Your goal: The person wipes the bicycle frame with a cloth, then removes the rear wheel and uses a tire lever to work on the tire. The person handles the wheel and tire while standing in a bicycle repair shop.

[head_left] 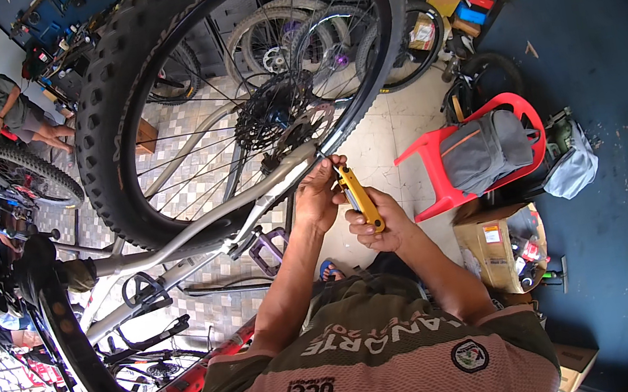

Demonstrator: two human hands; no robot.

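Note:
My right hand [385,223] is closed around a yellow folding tool [362,201], which looks like a folding hex key set. My left hand [317,197] is closed in a pinch by the tool's upper end, close against the silver bicycle frame [279,178]; what its fingertips hold is too small to make out. Over the hands rises the bicycle's wheel with a wide knobby tire [110,137]. Its dark cassette [270,117] and brake rotor [311,125] show among the spokes. A purple pedal [266,252] is left of my left forearm.
At right, a red plastic chair [432,170] holds a grey backpack [486,152]. An open cardboard box [485,255] with items stands below it. More wheels [282,34] lean at the back. Another person [12,107] stands far left. A black post [79,336] rises at near left.

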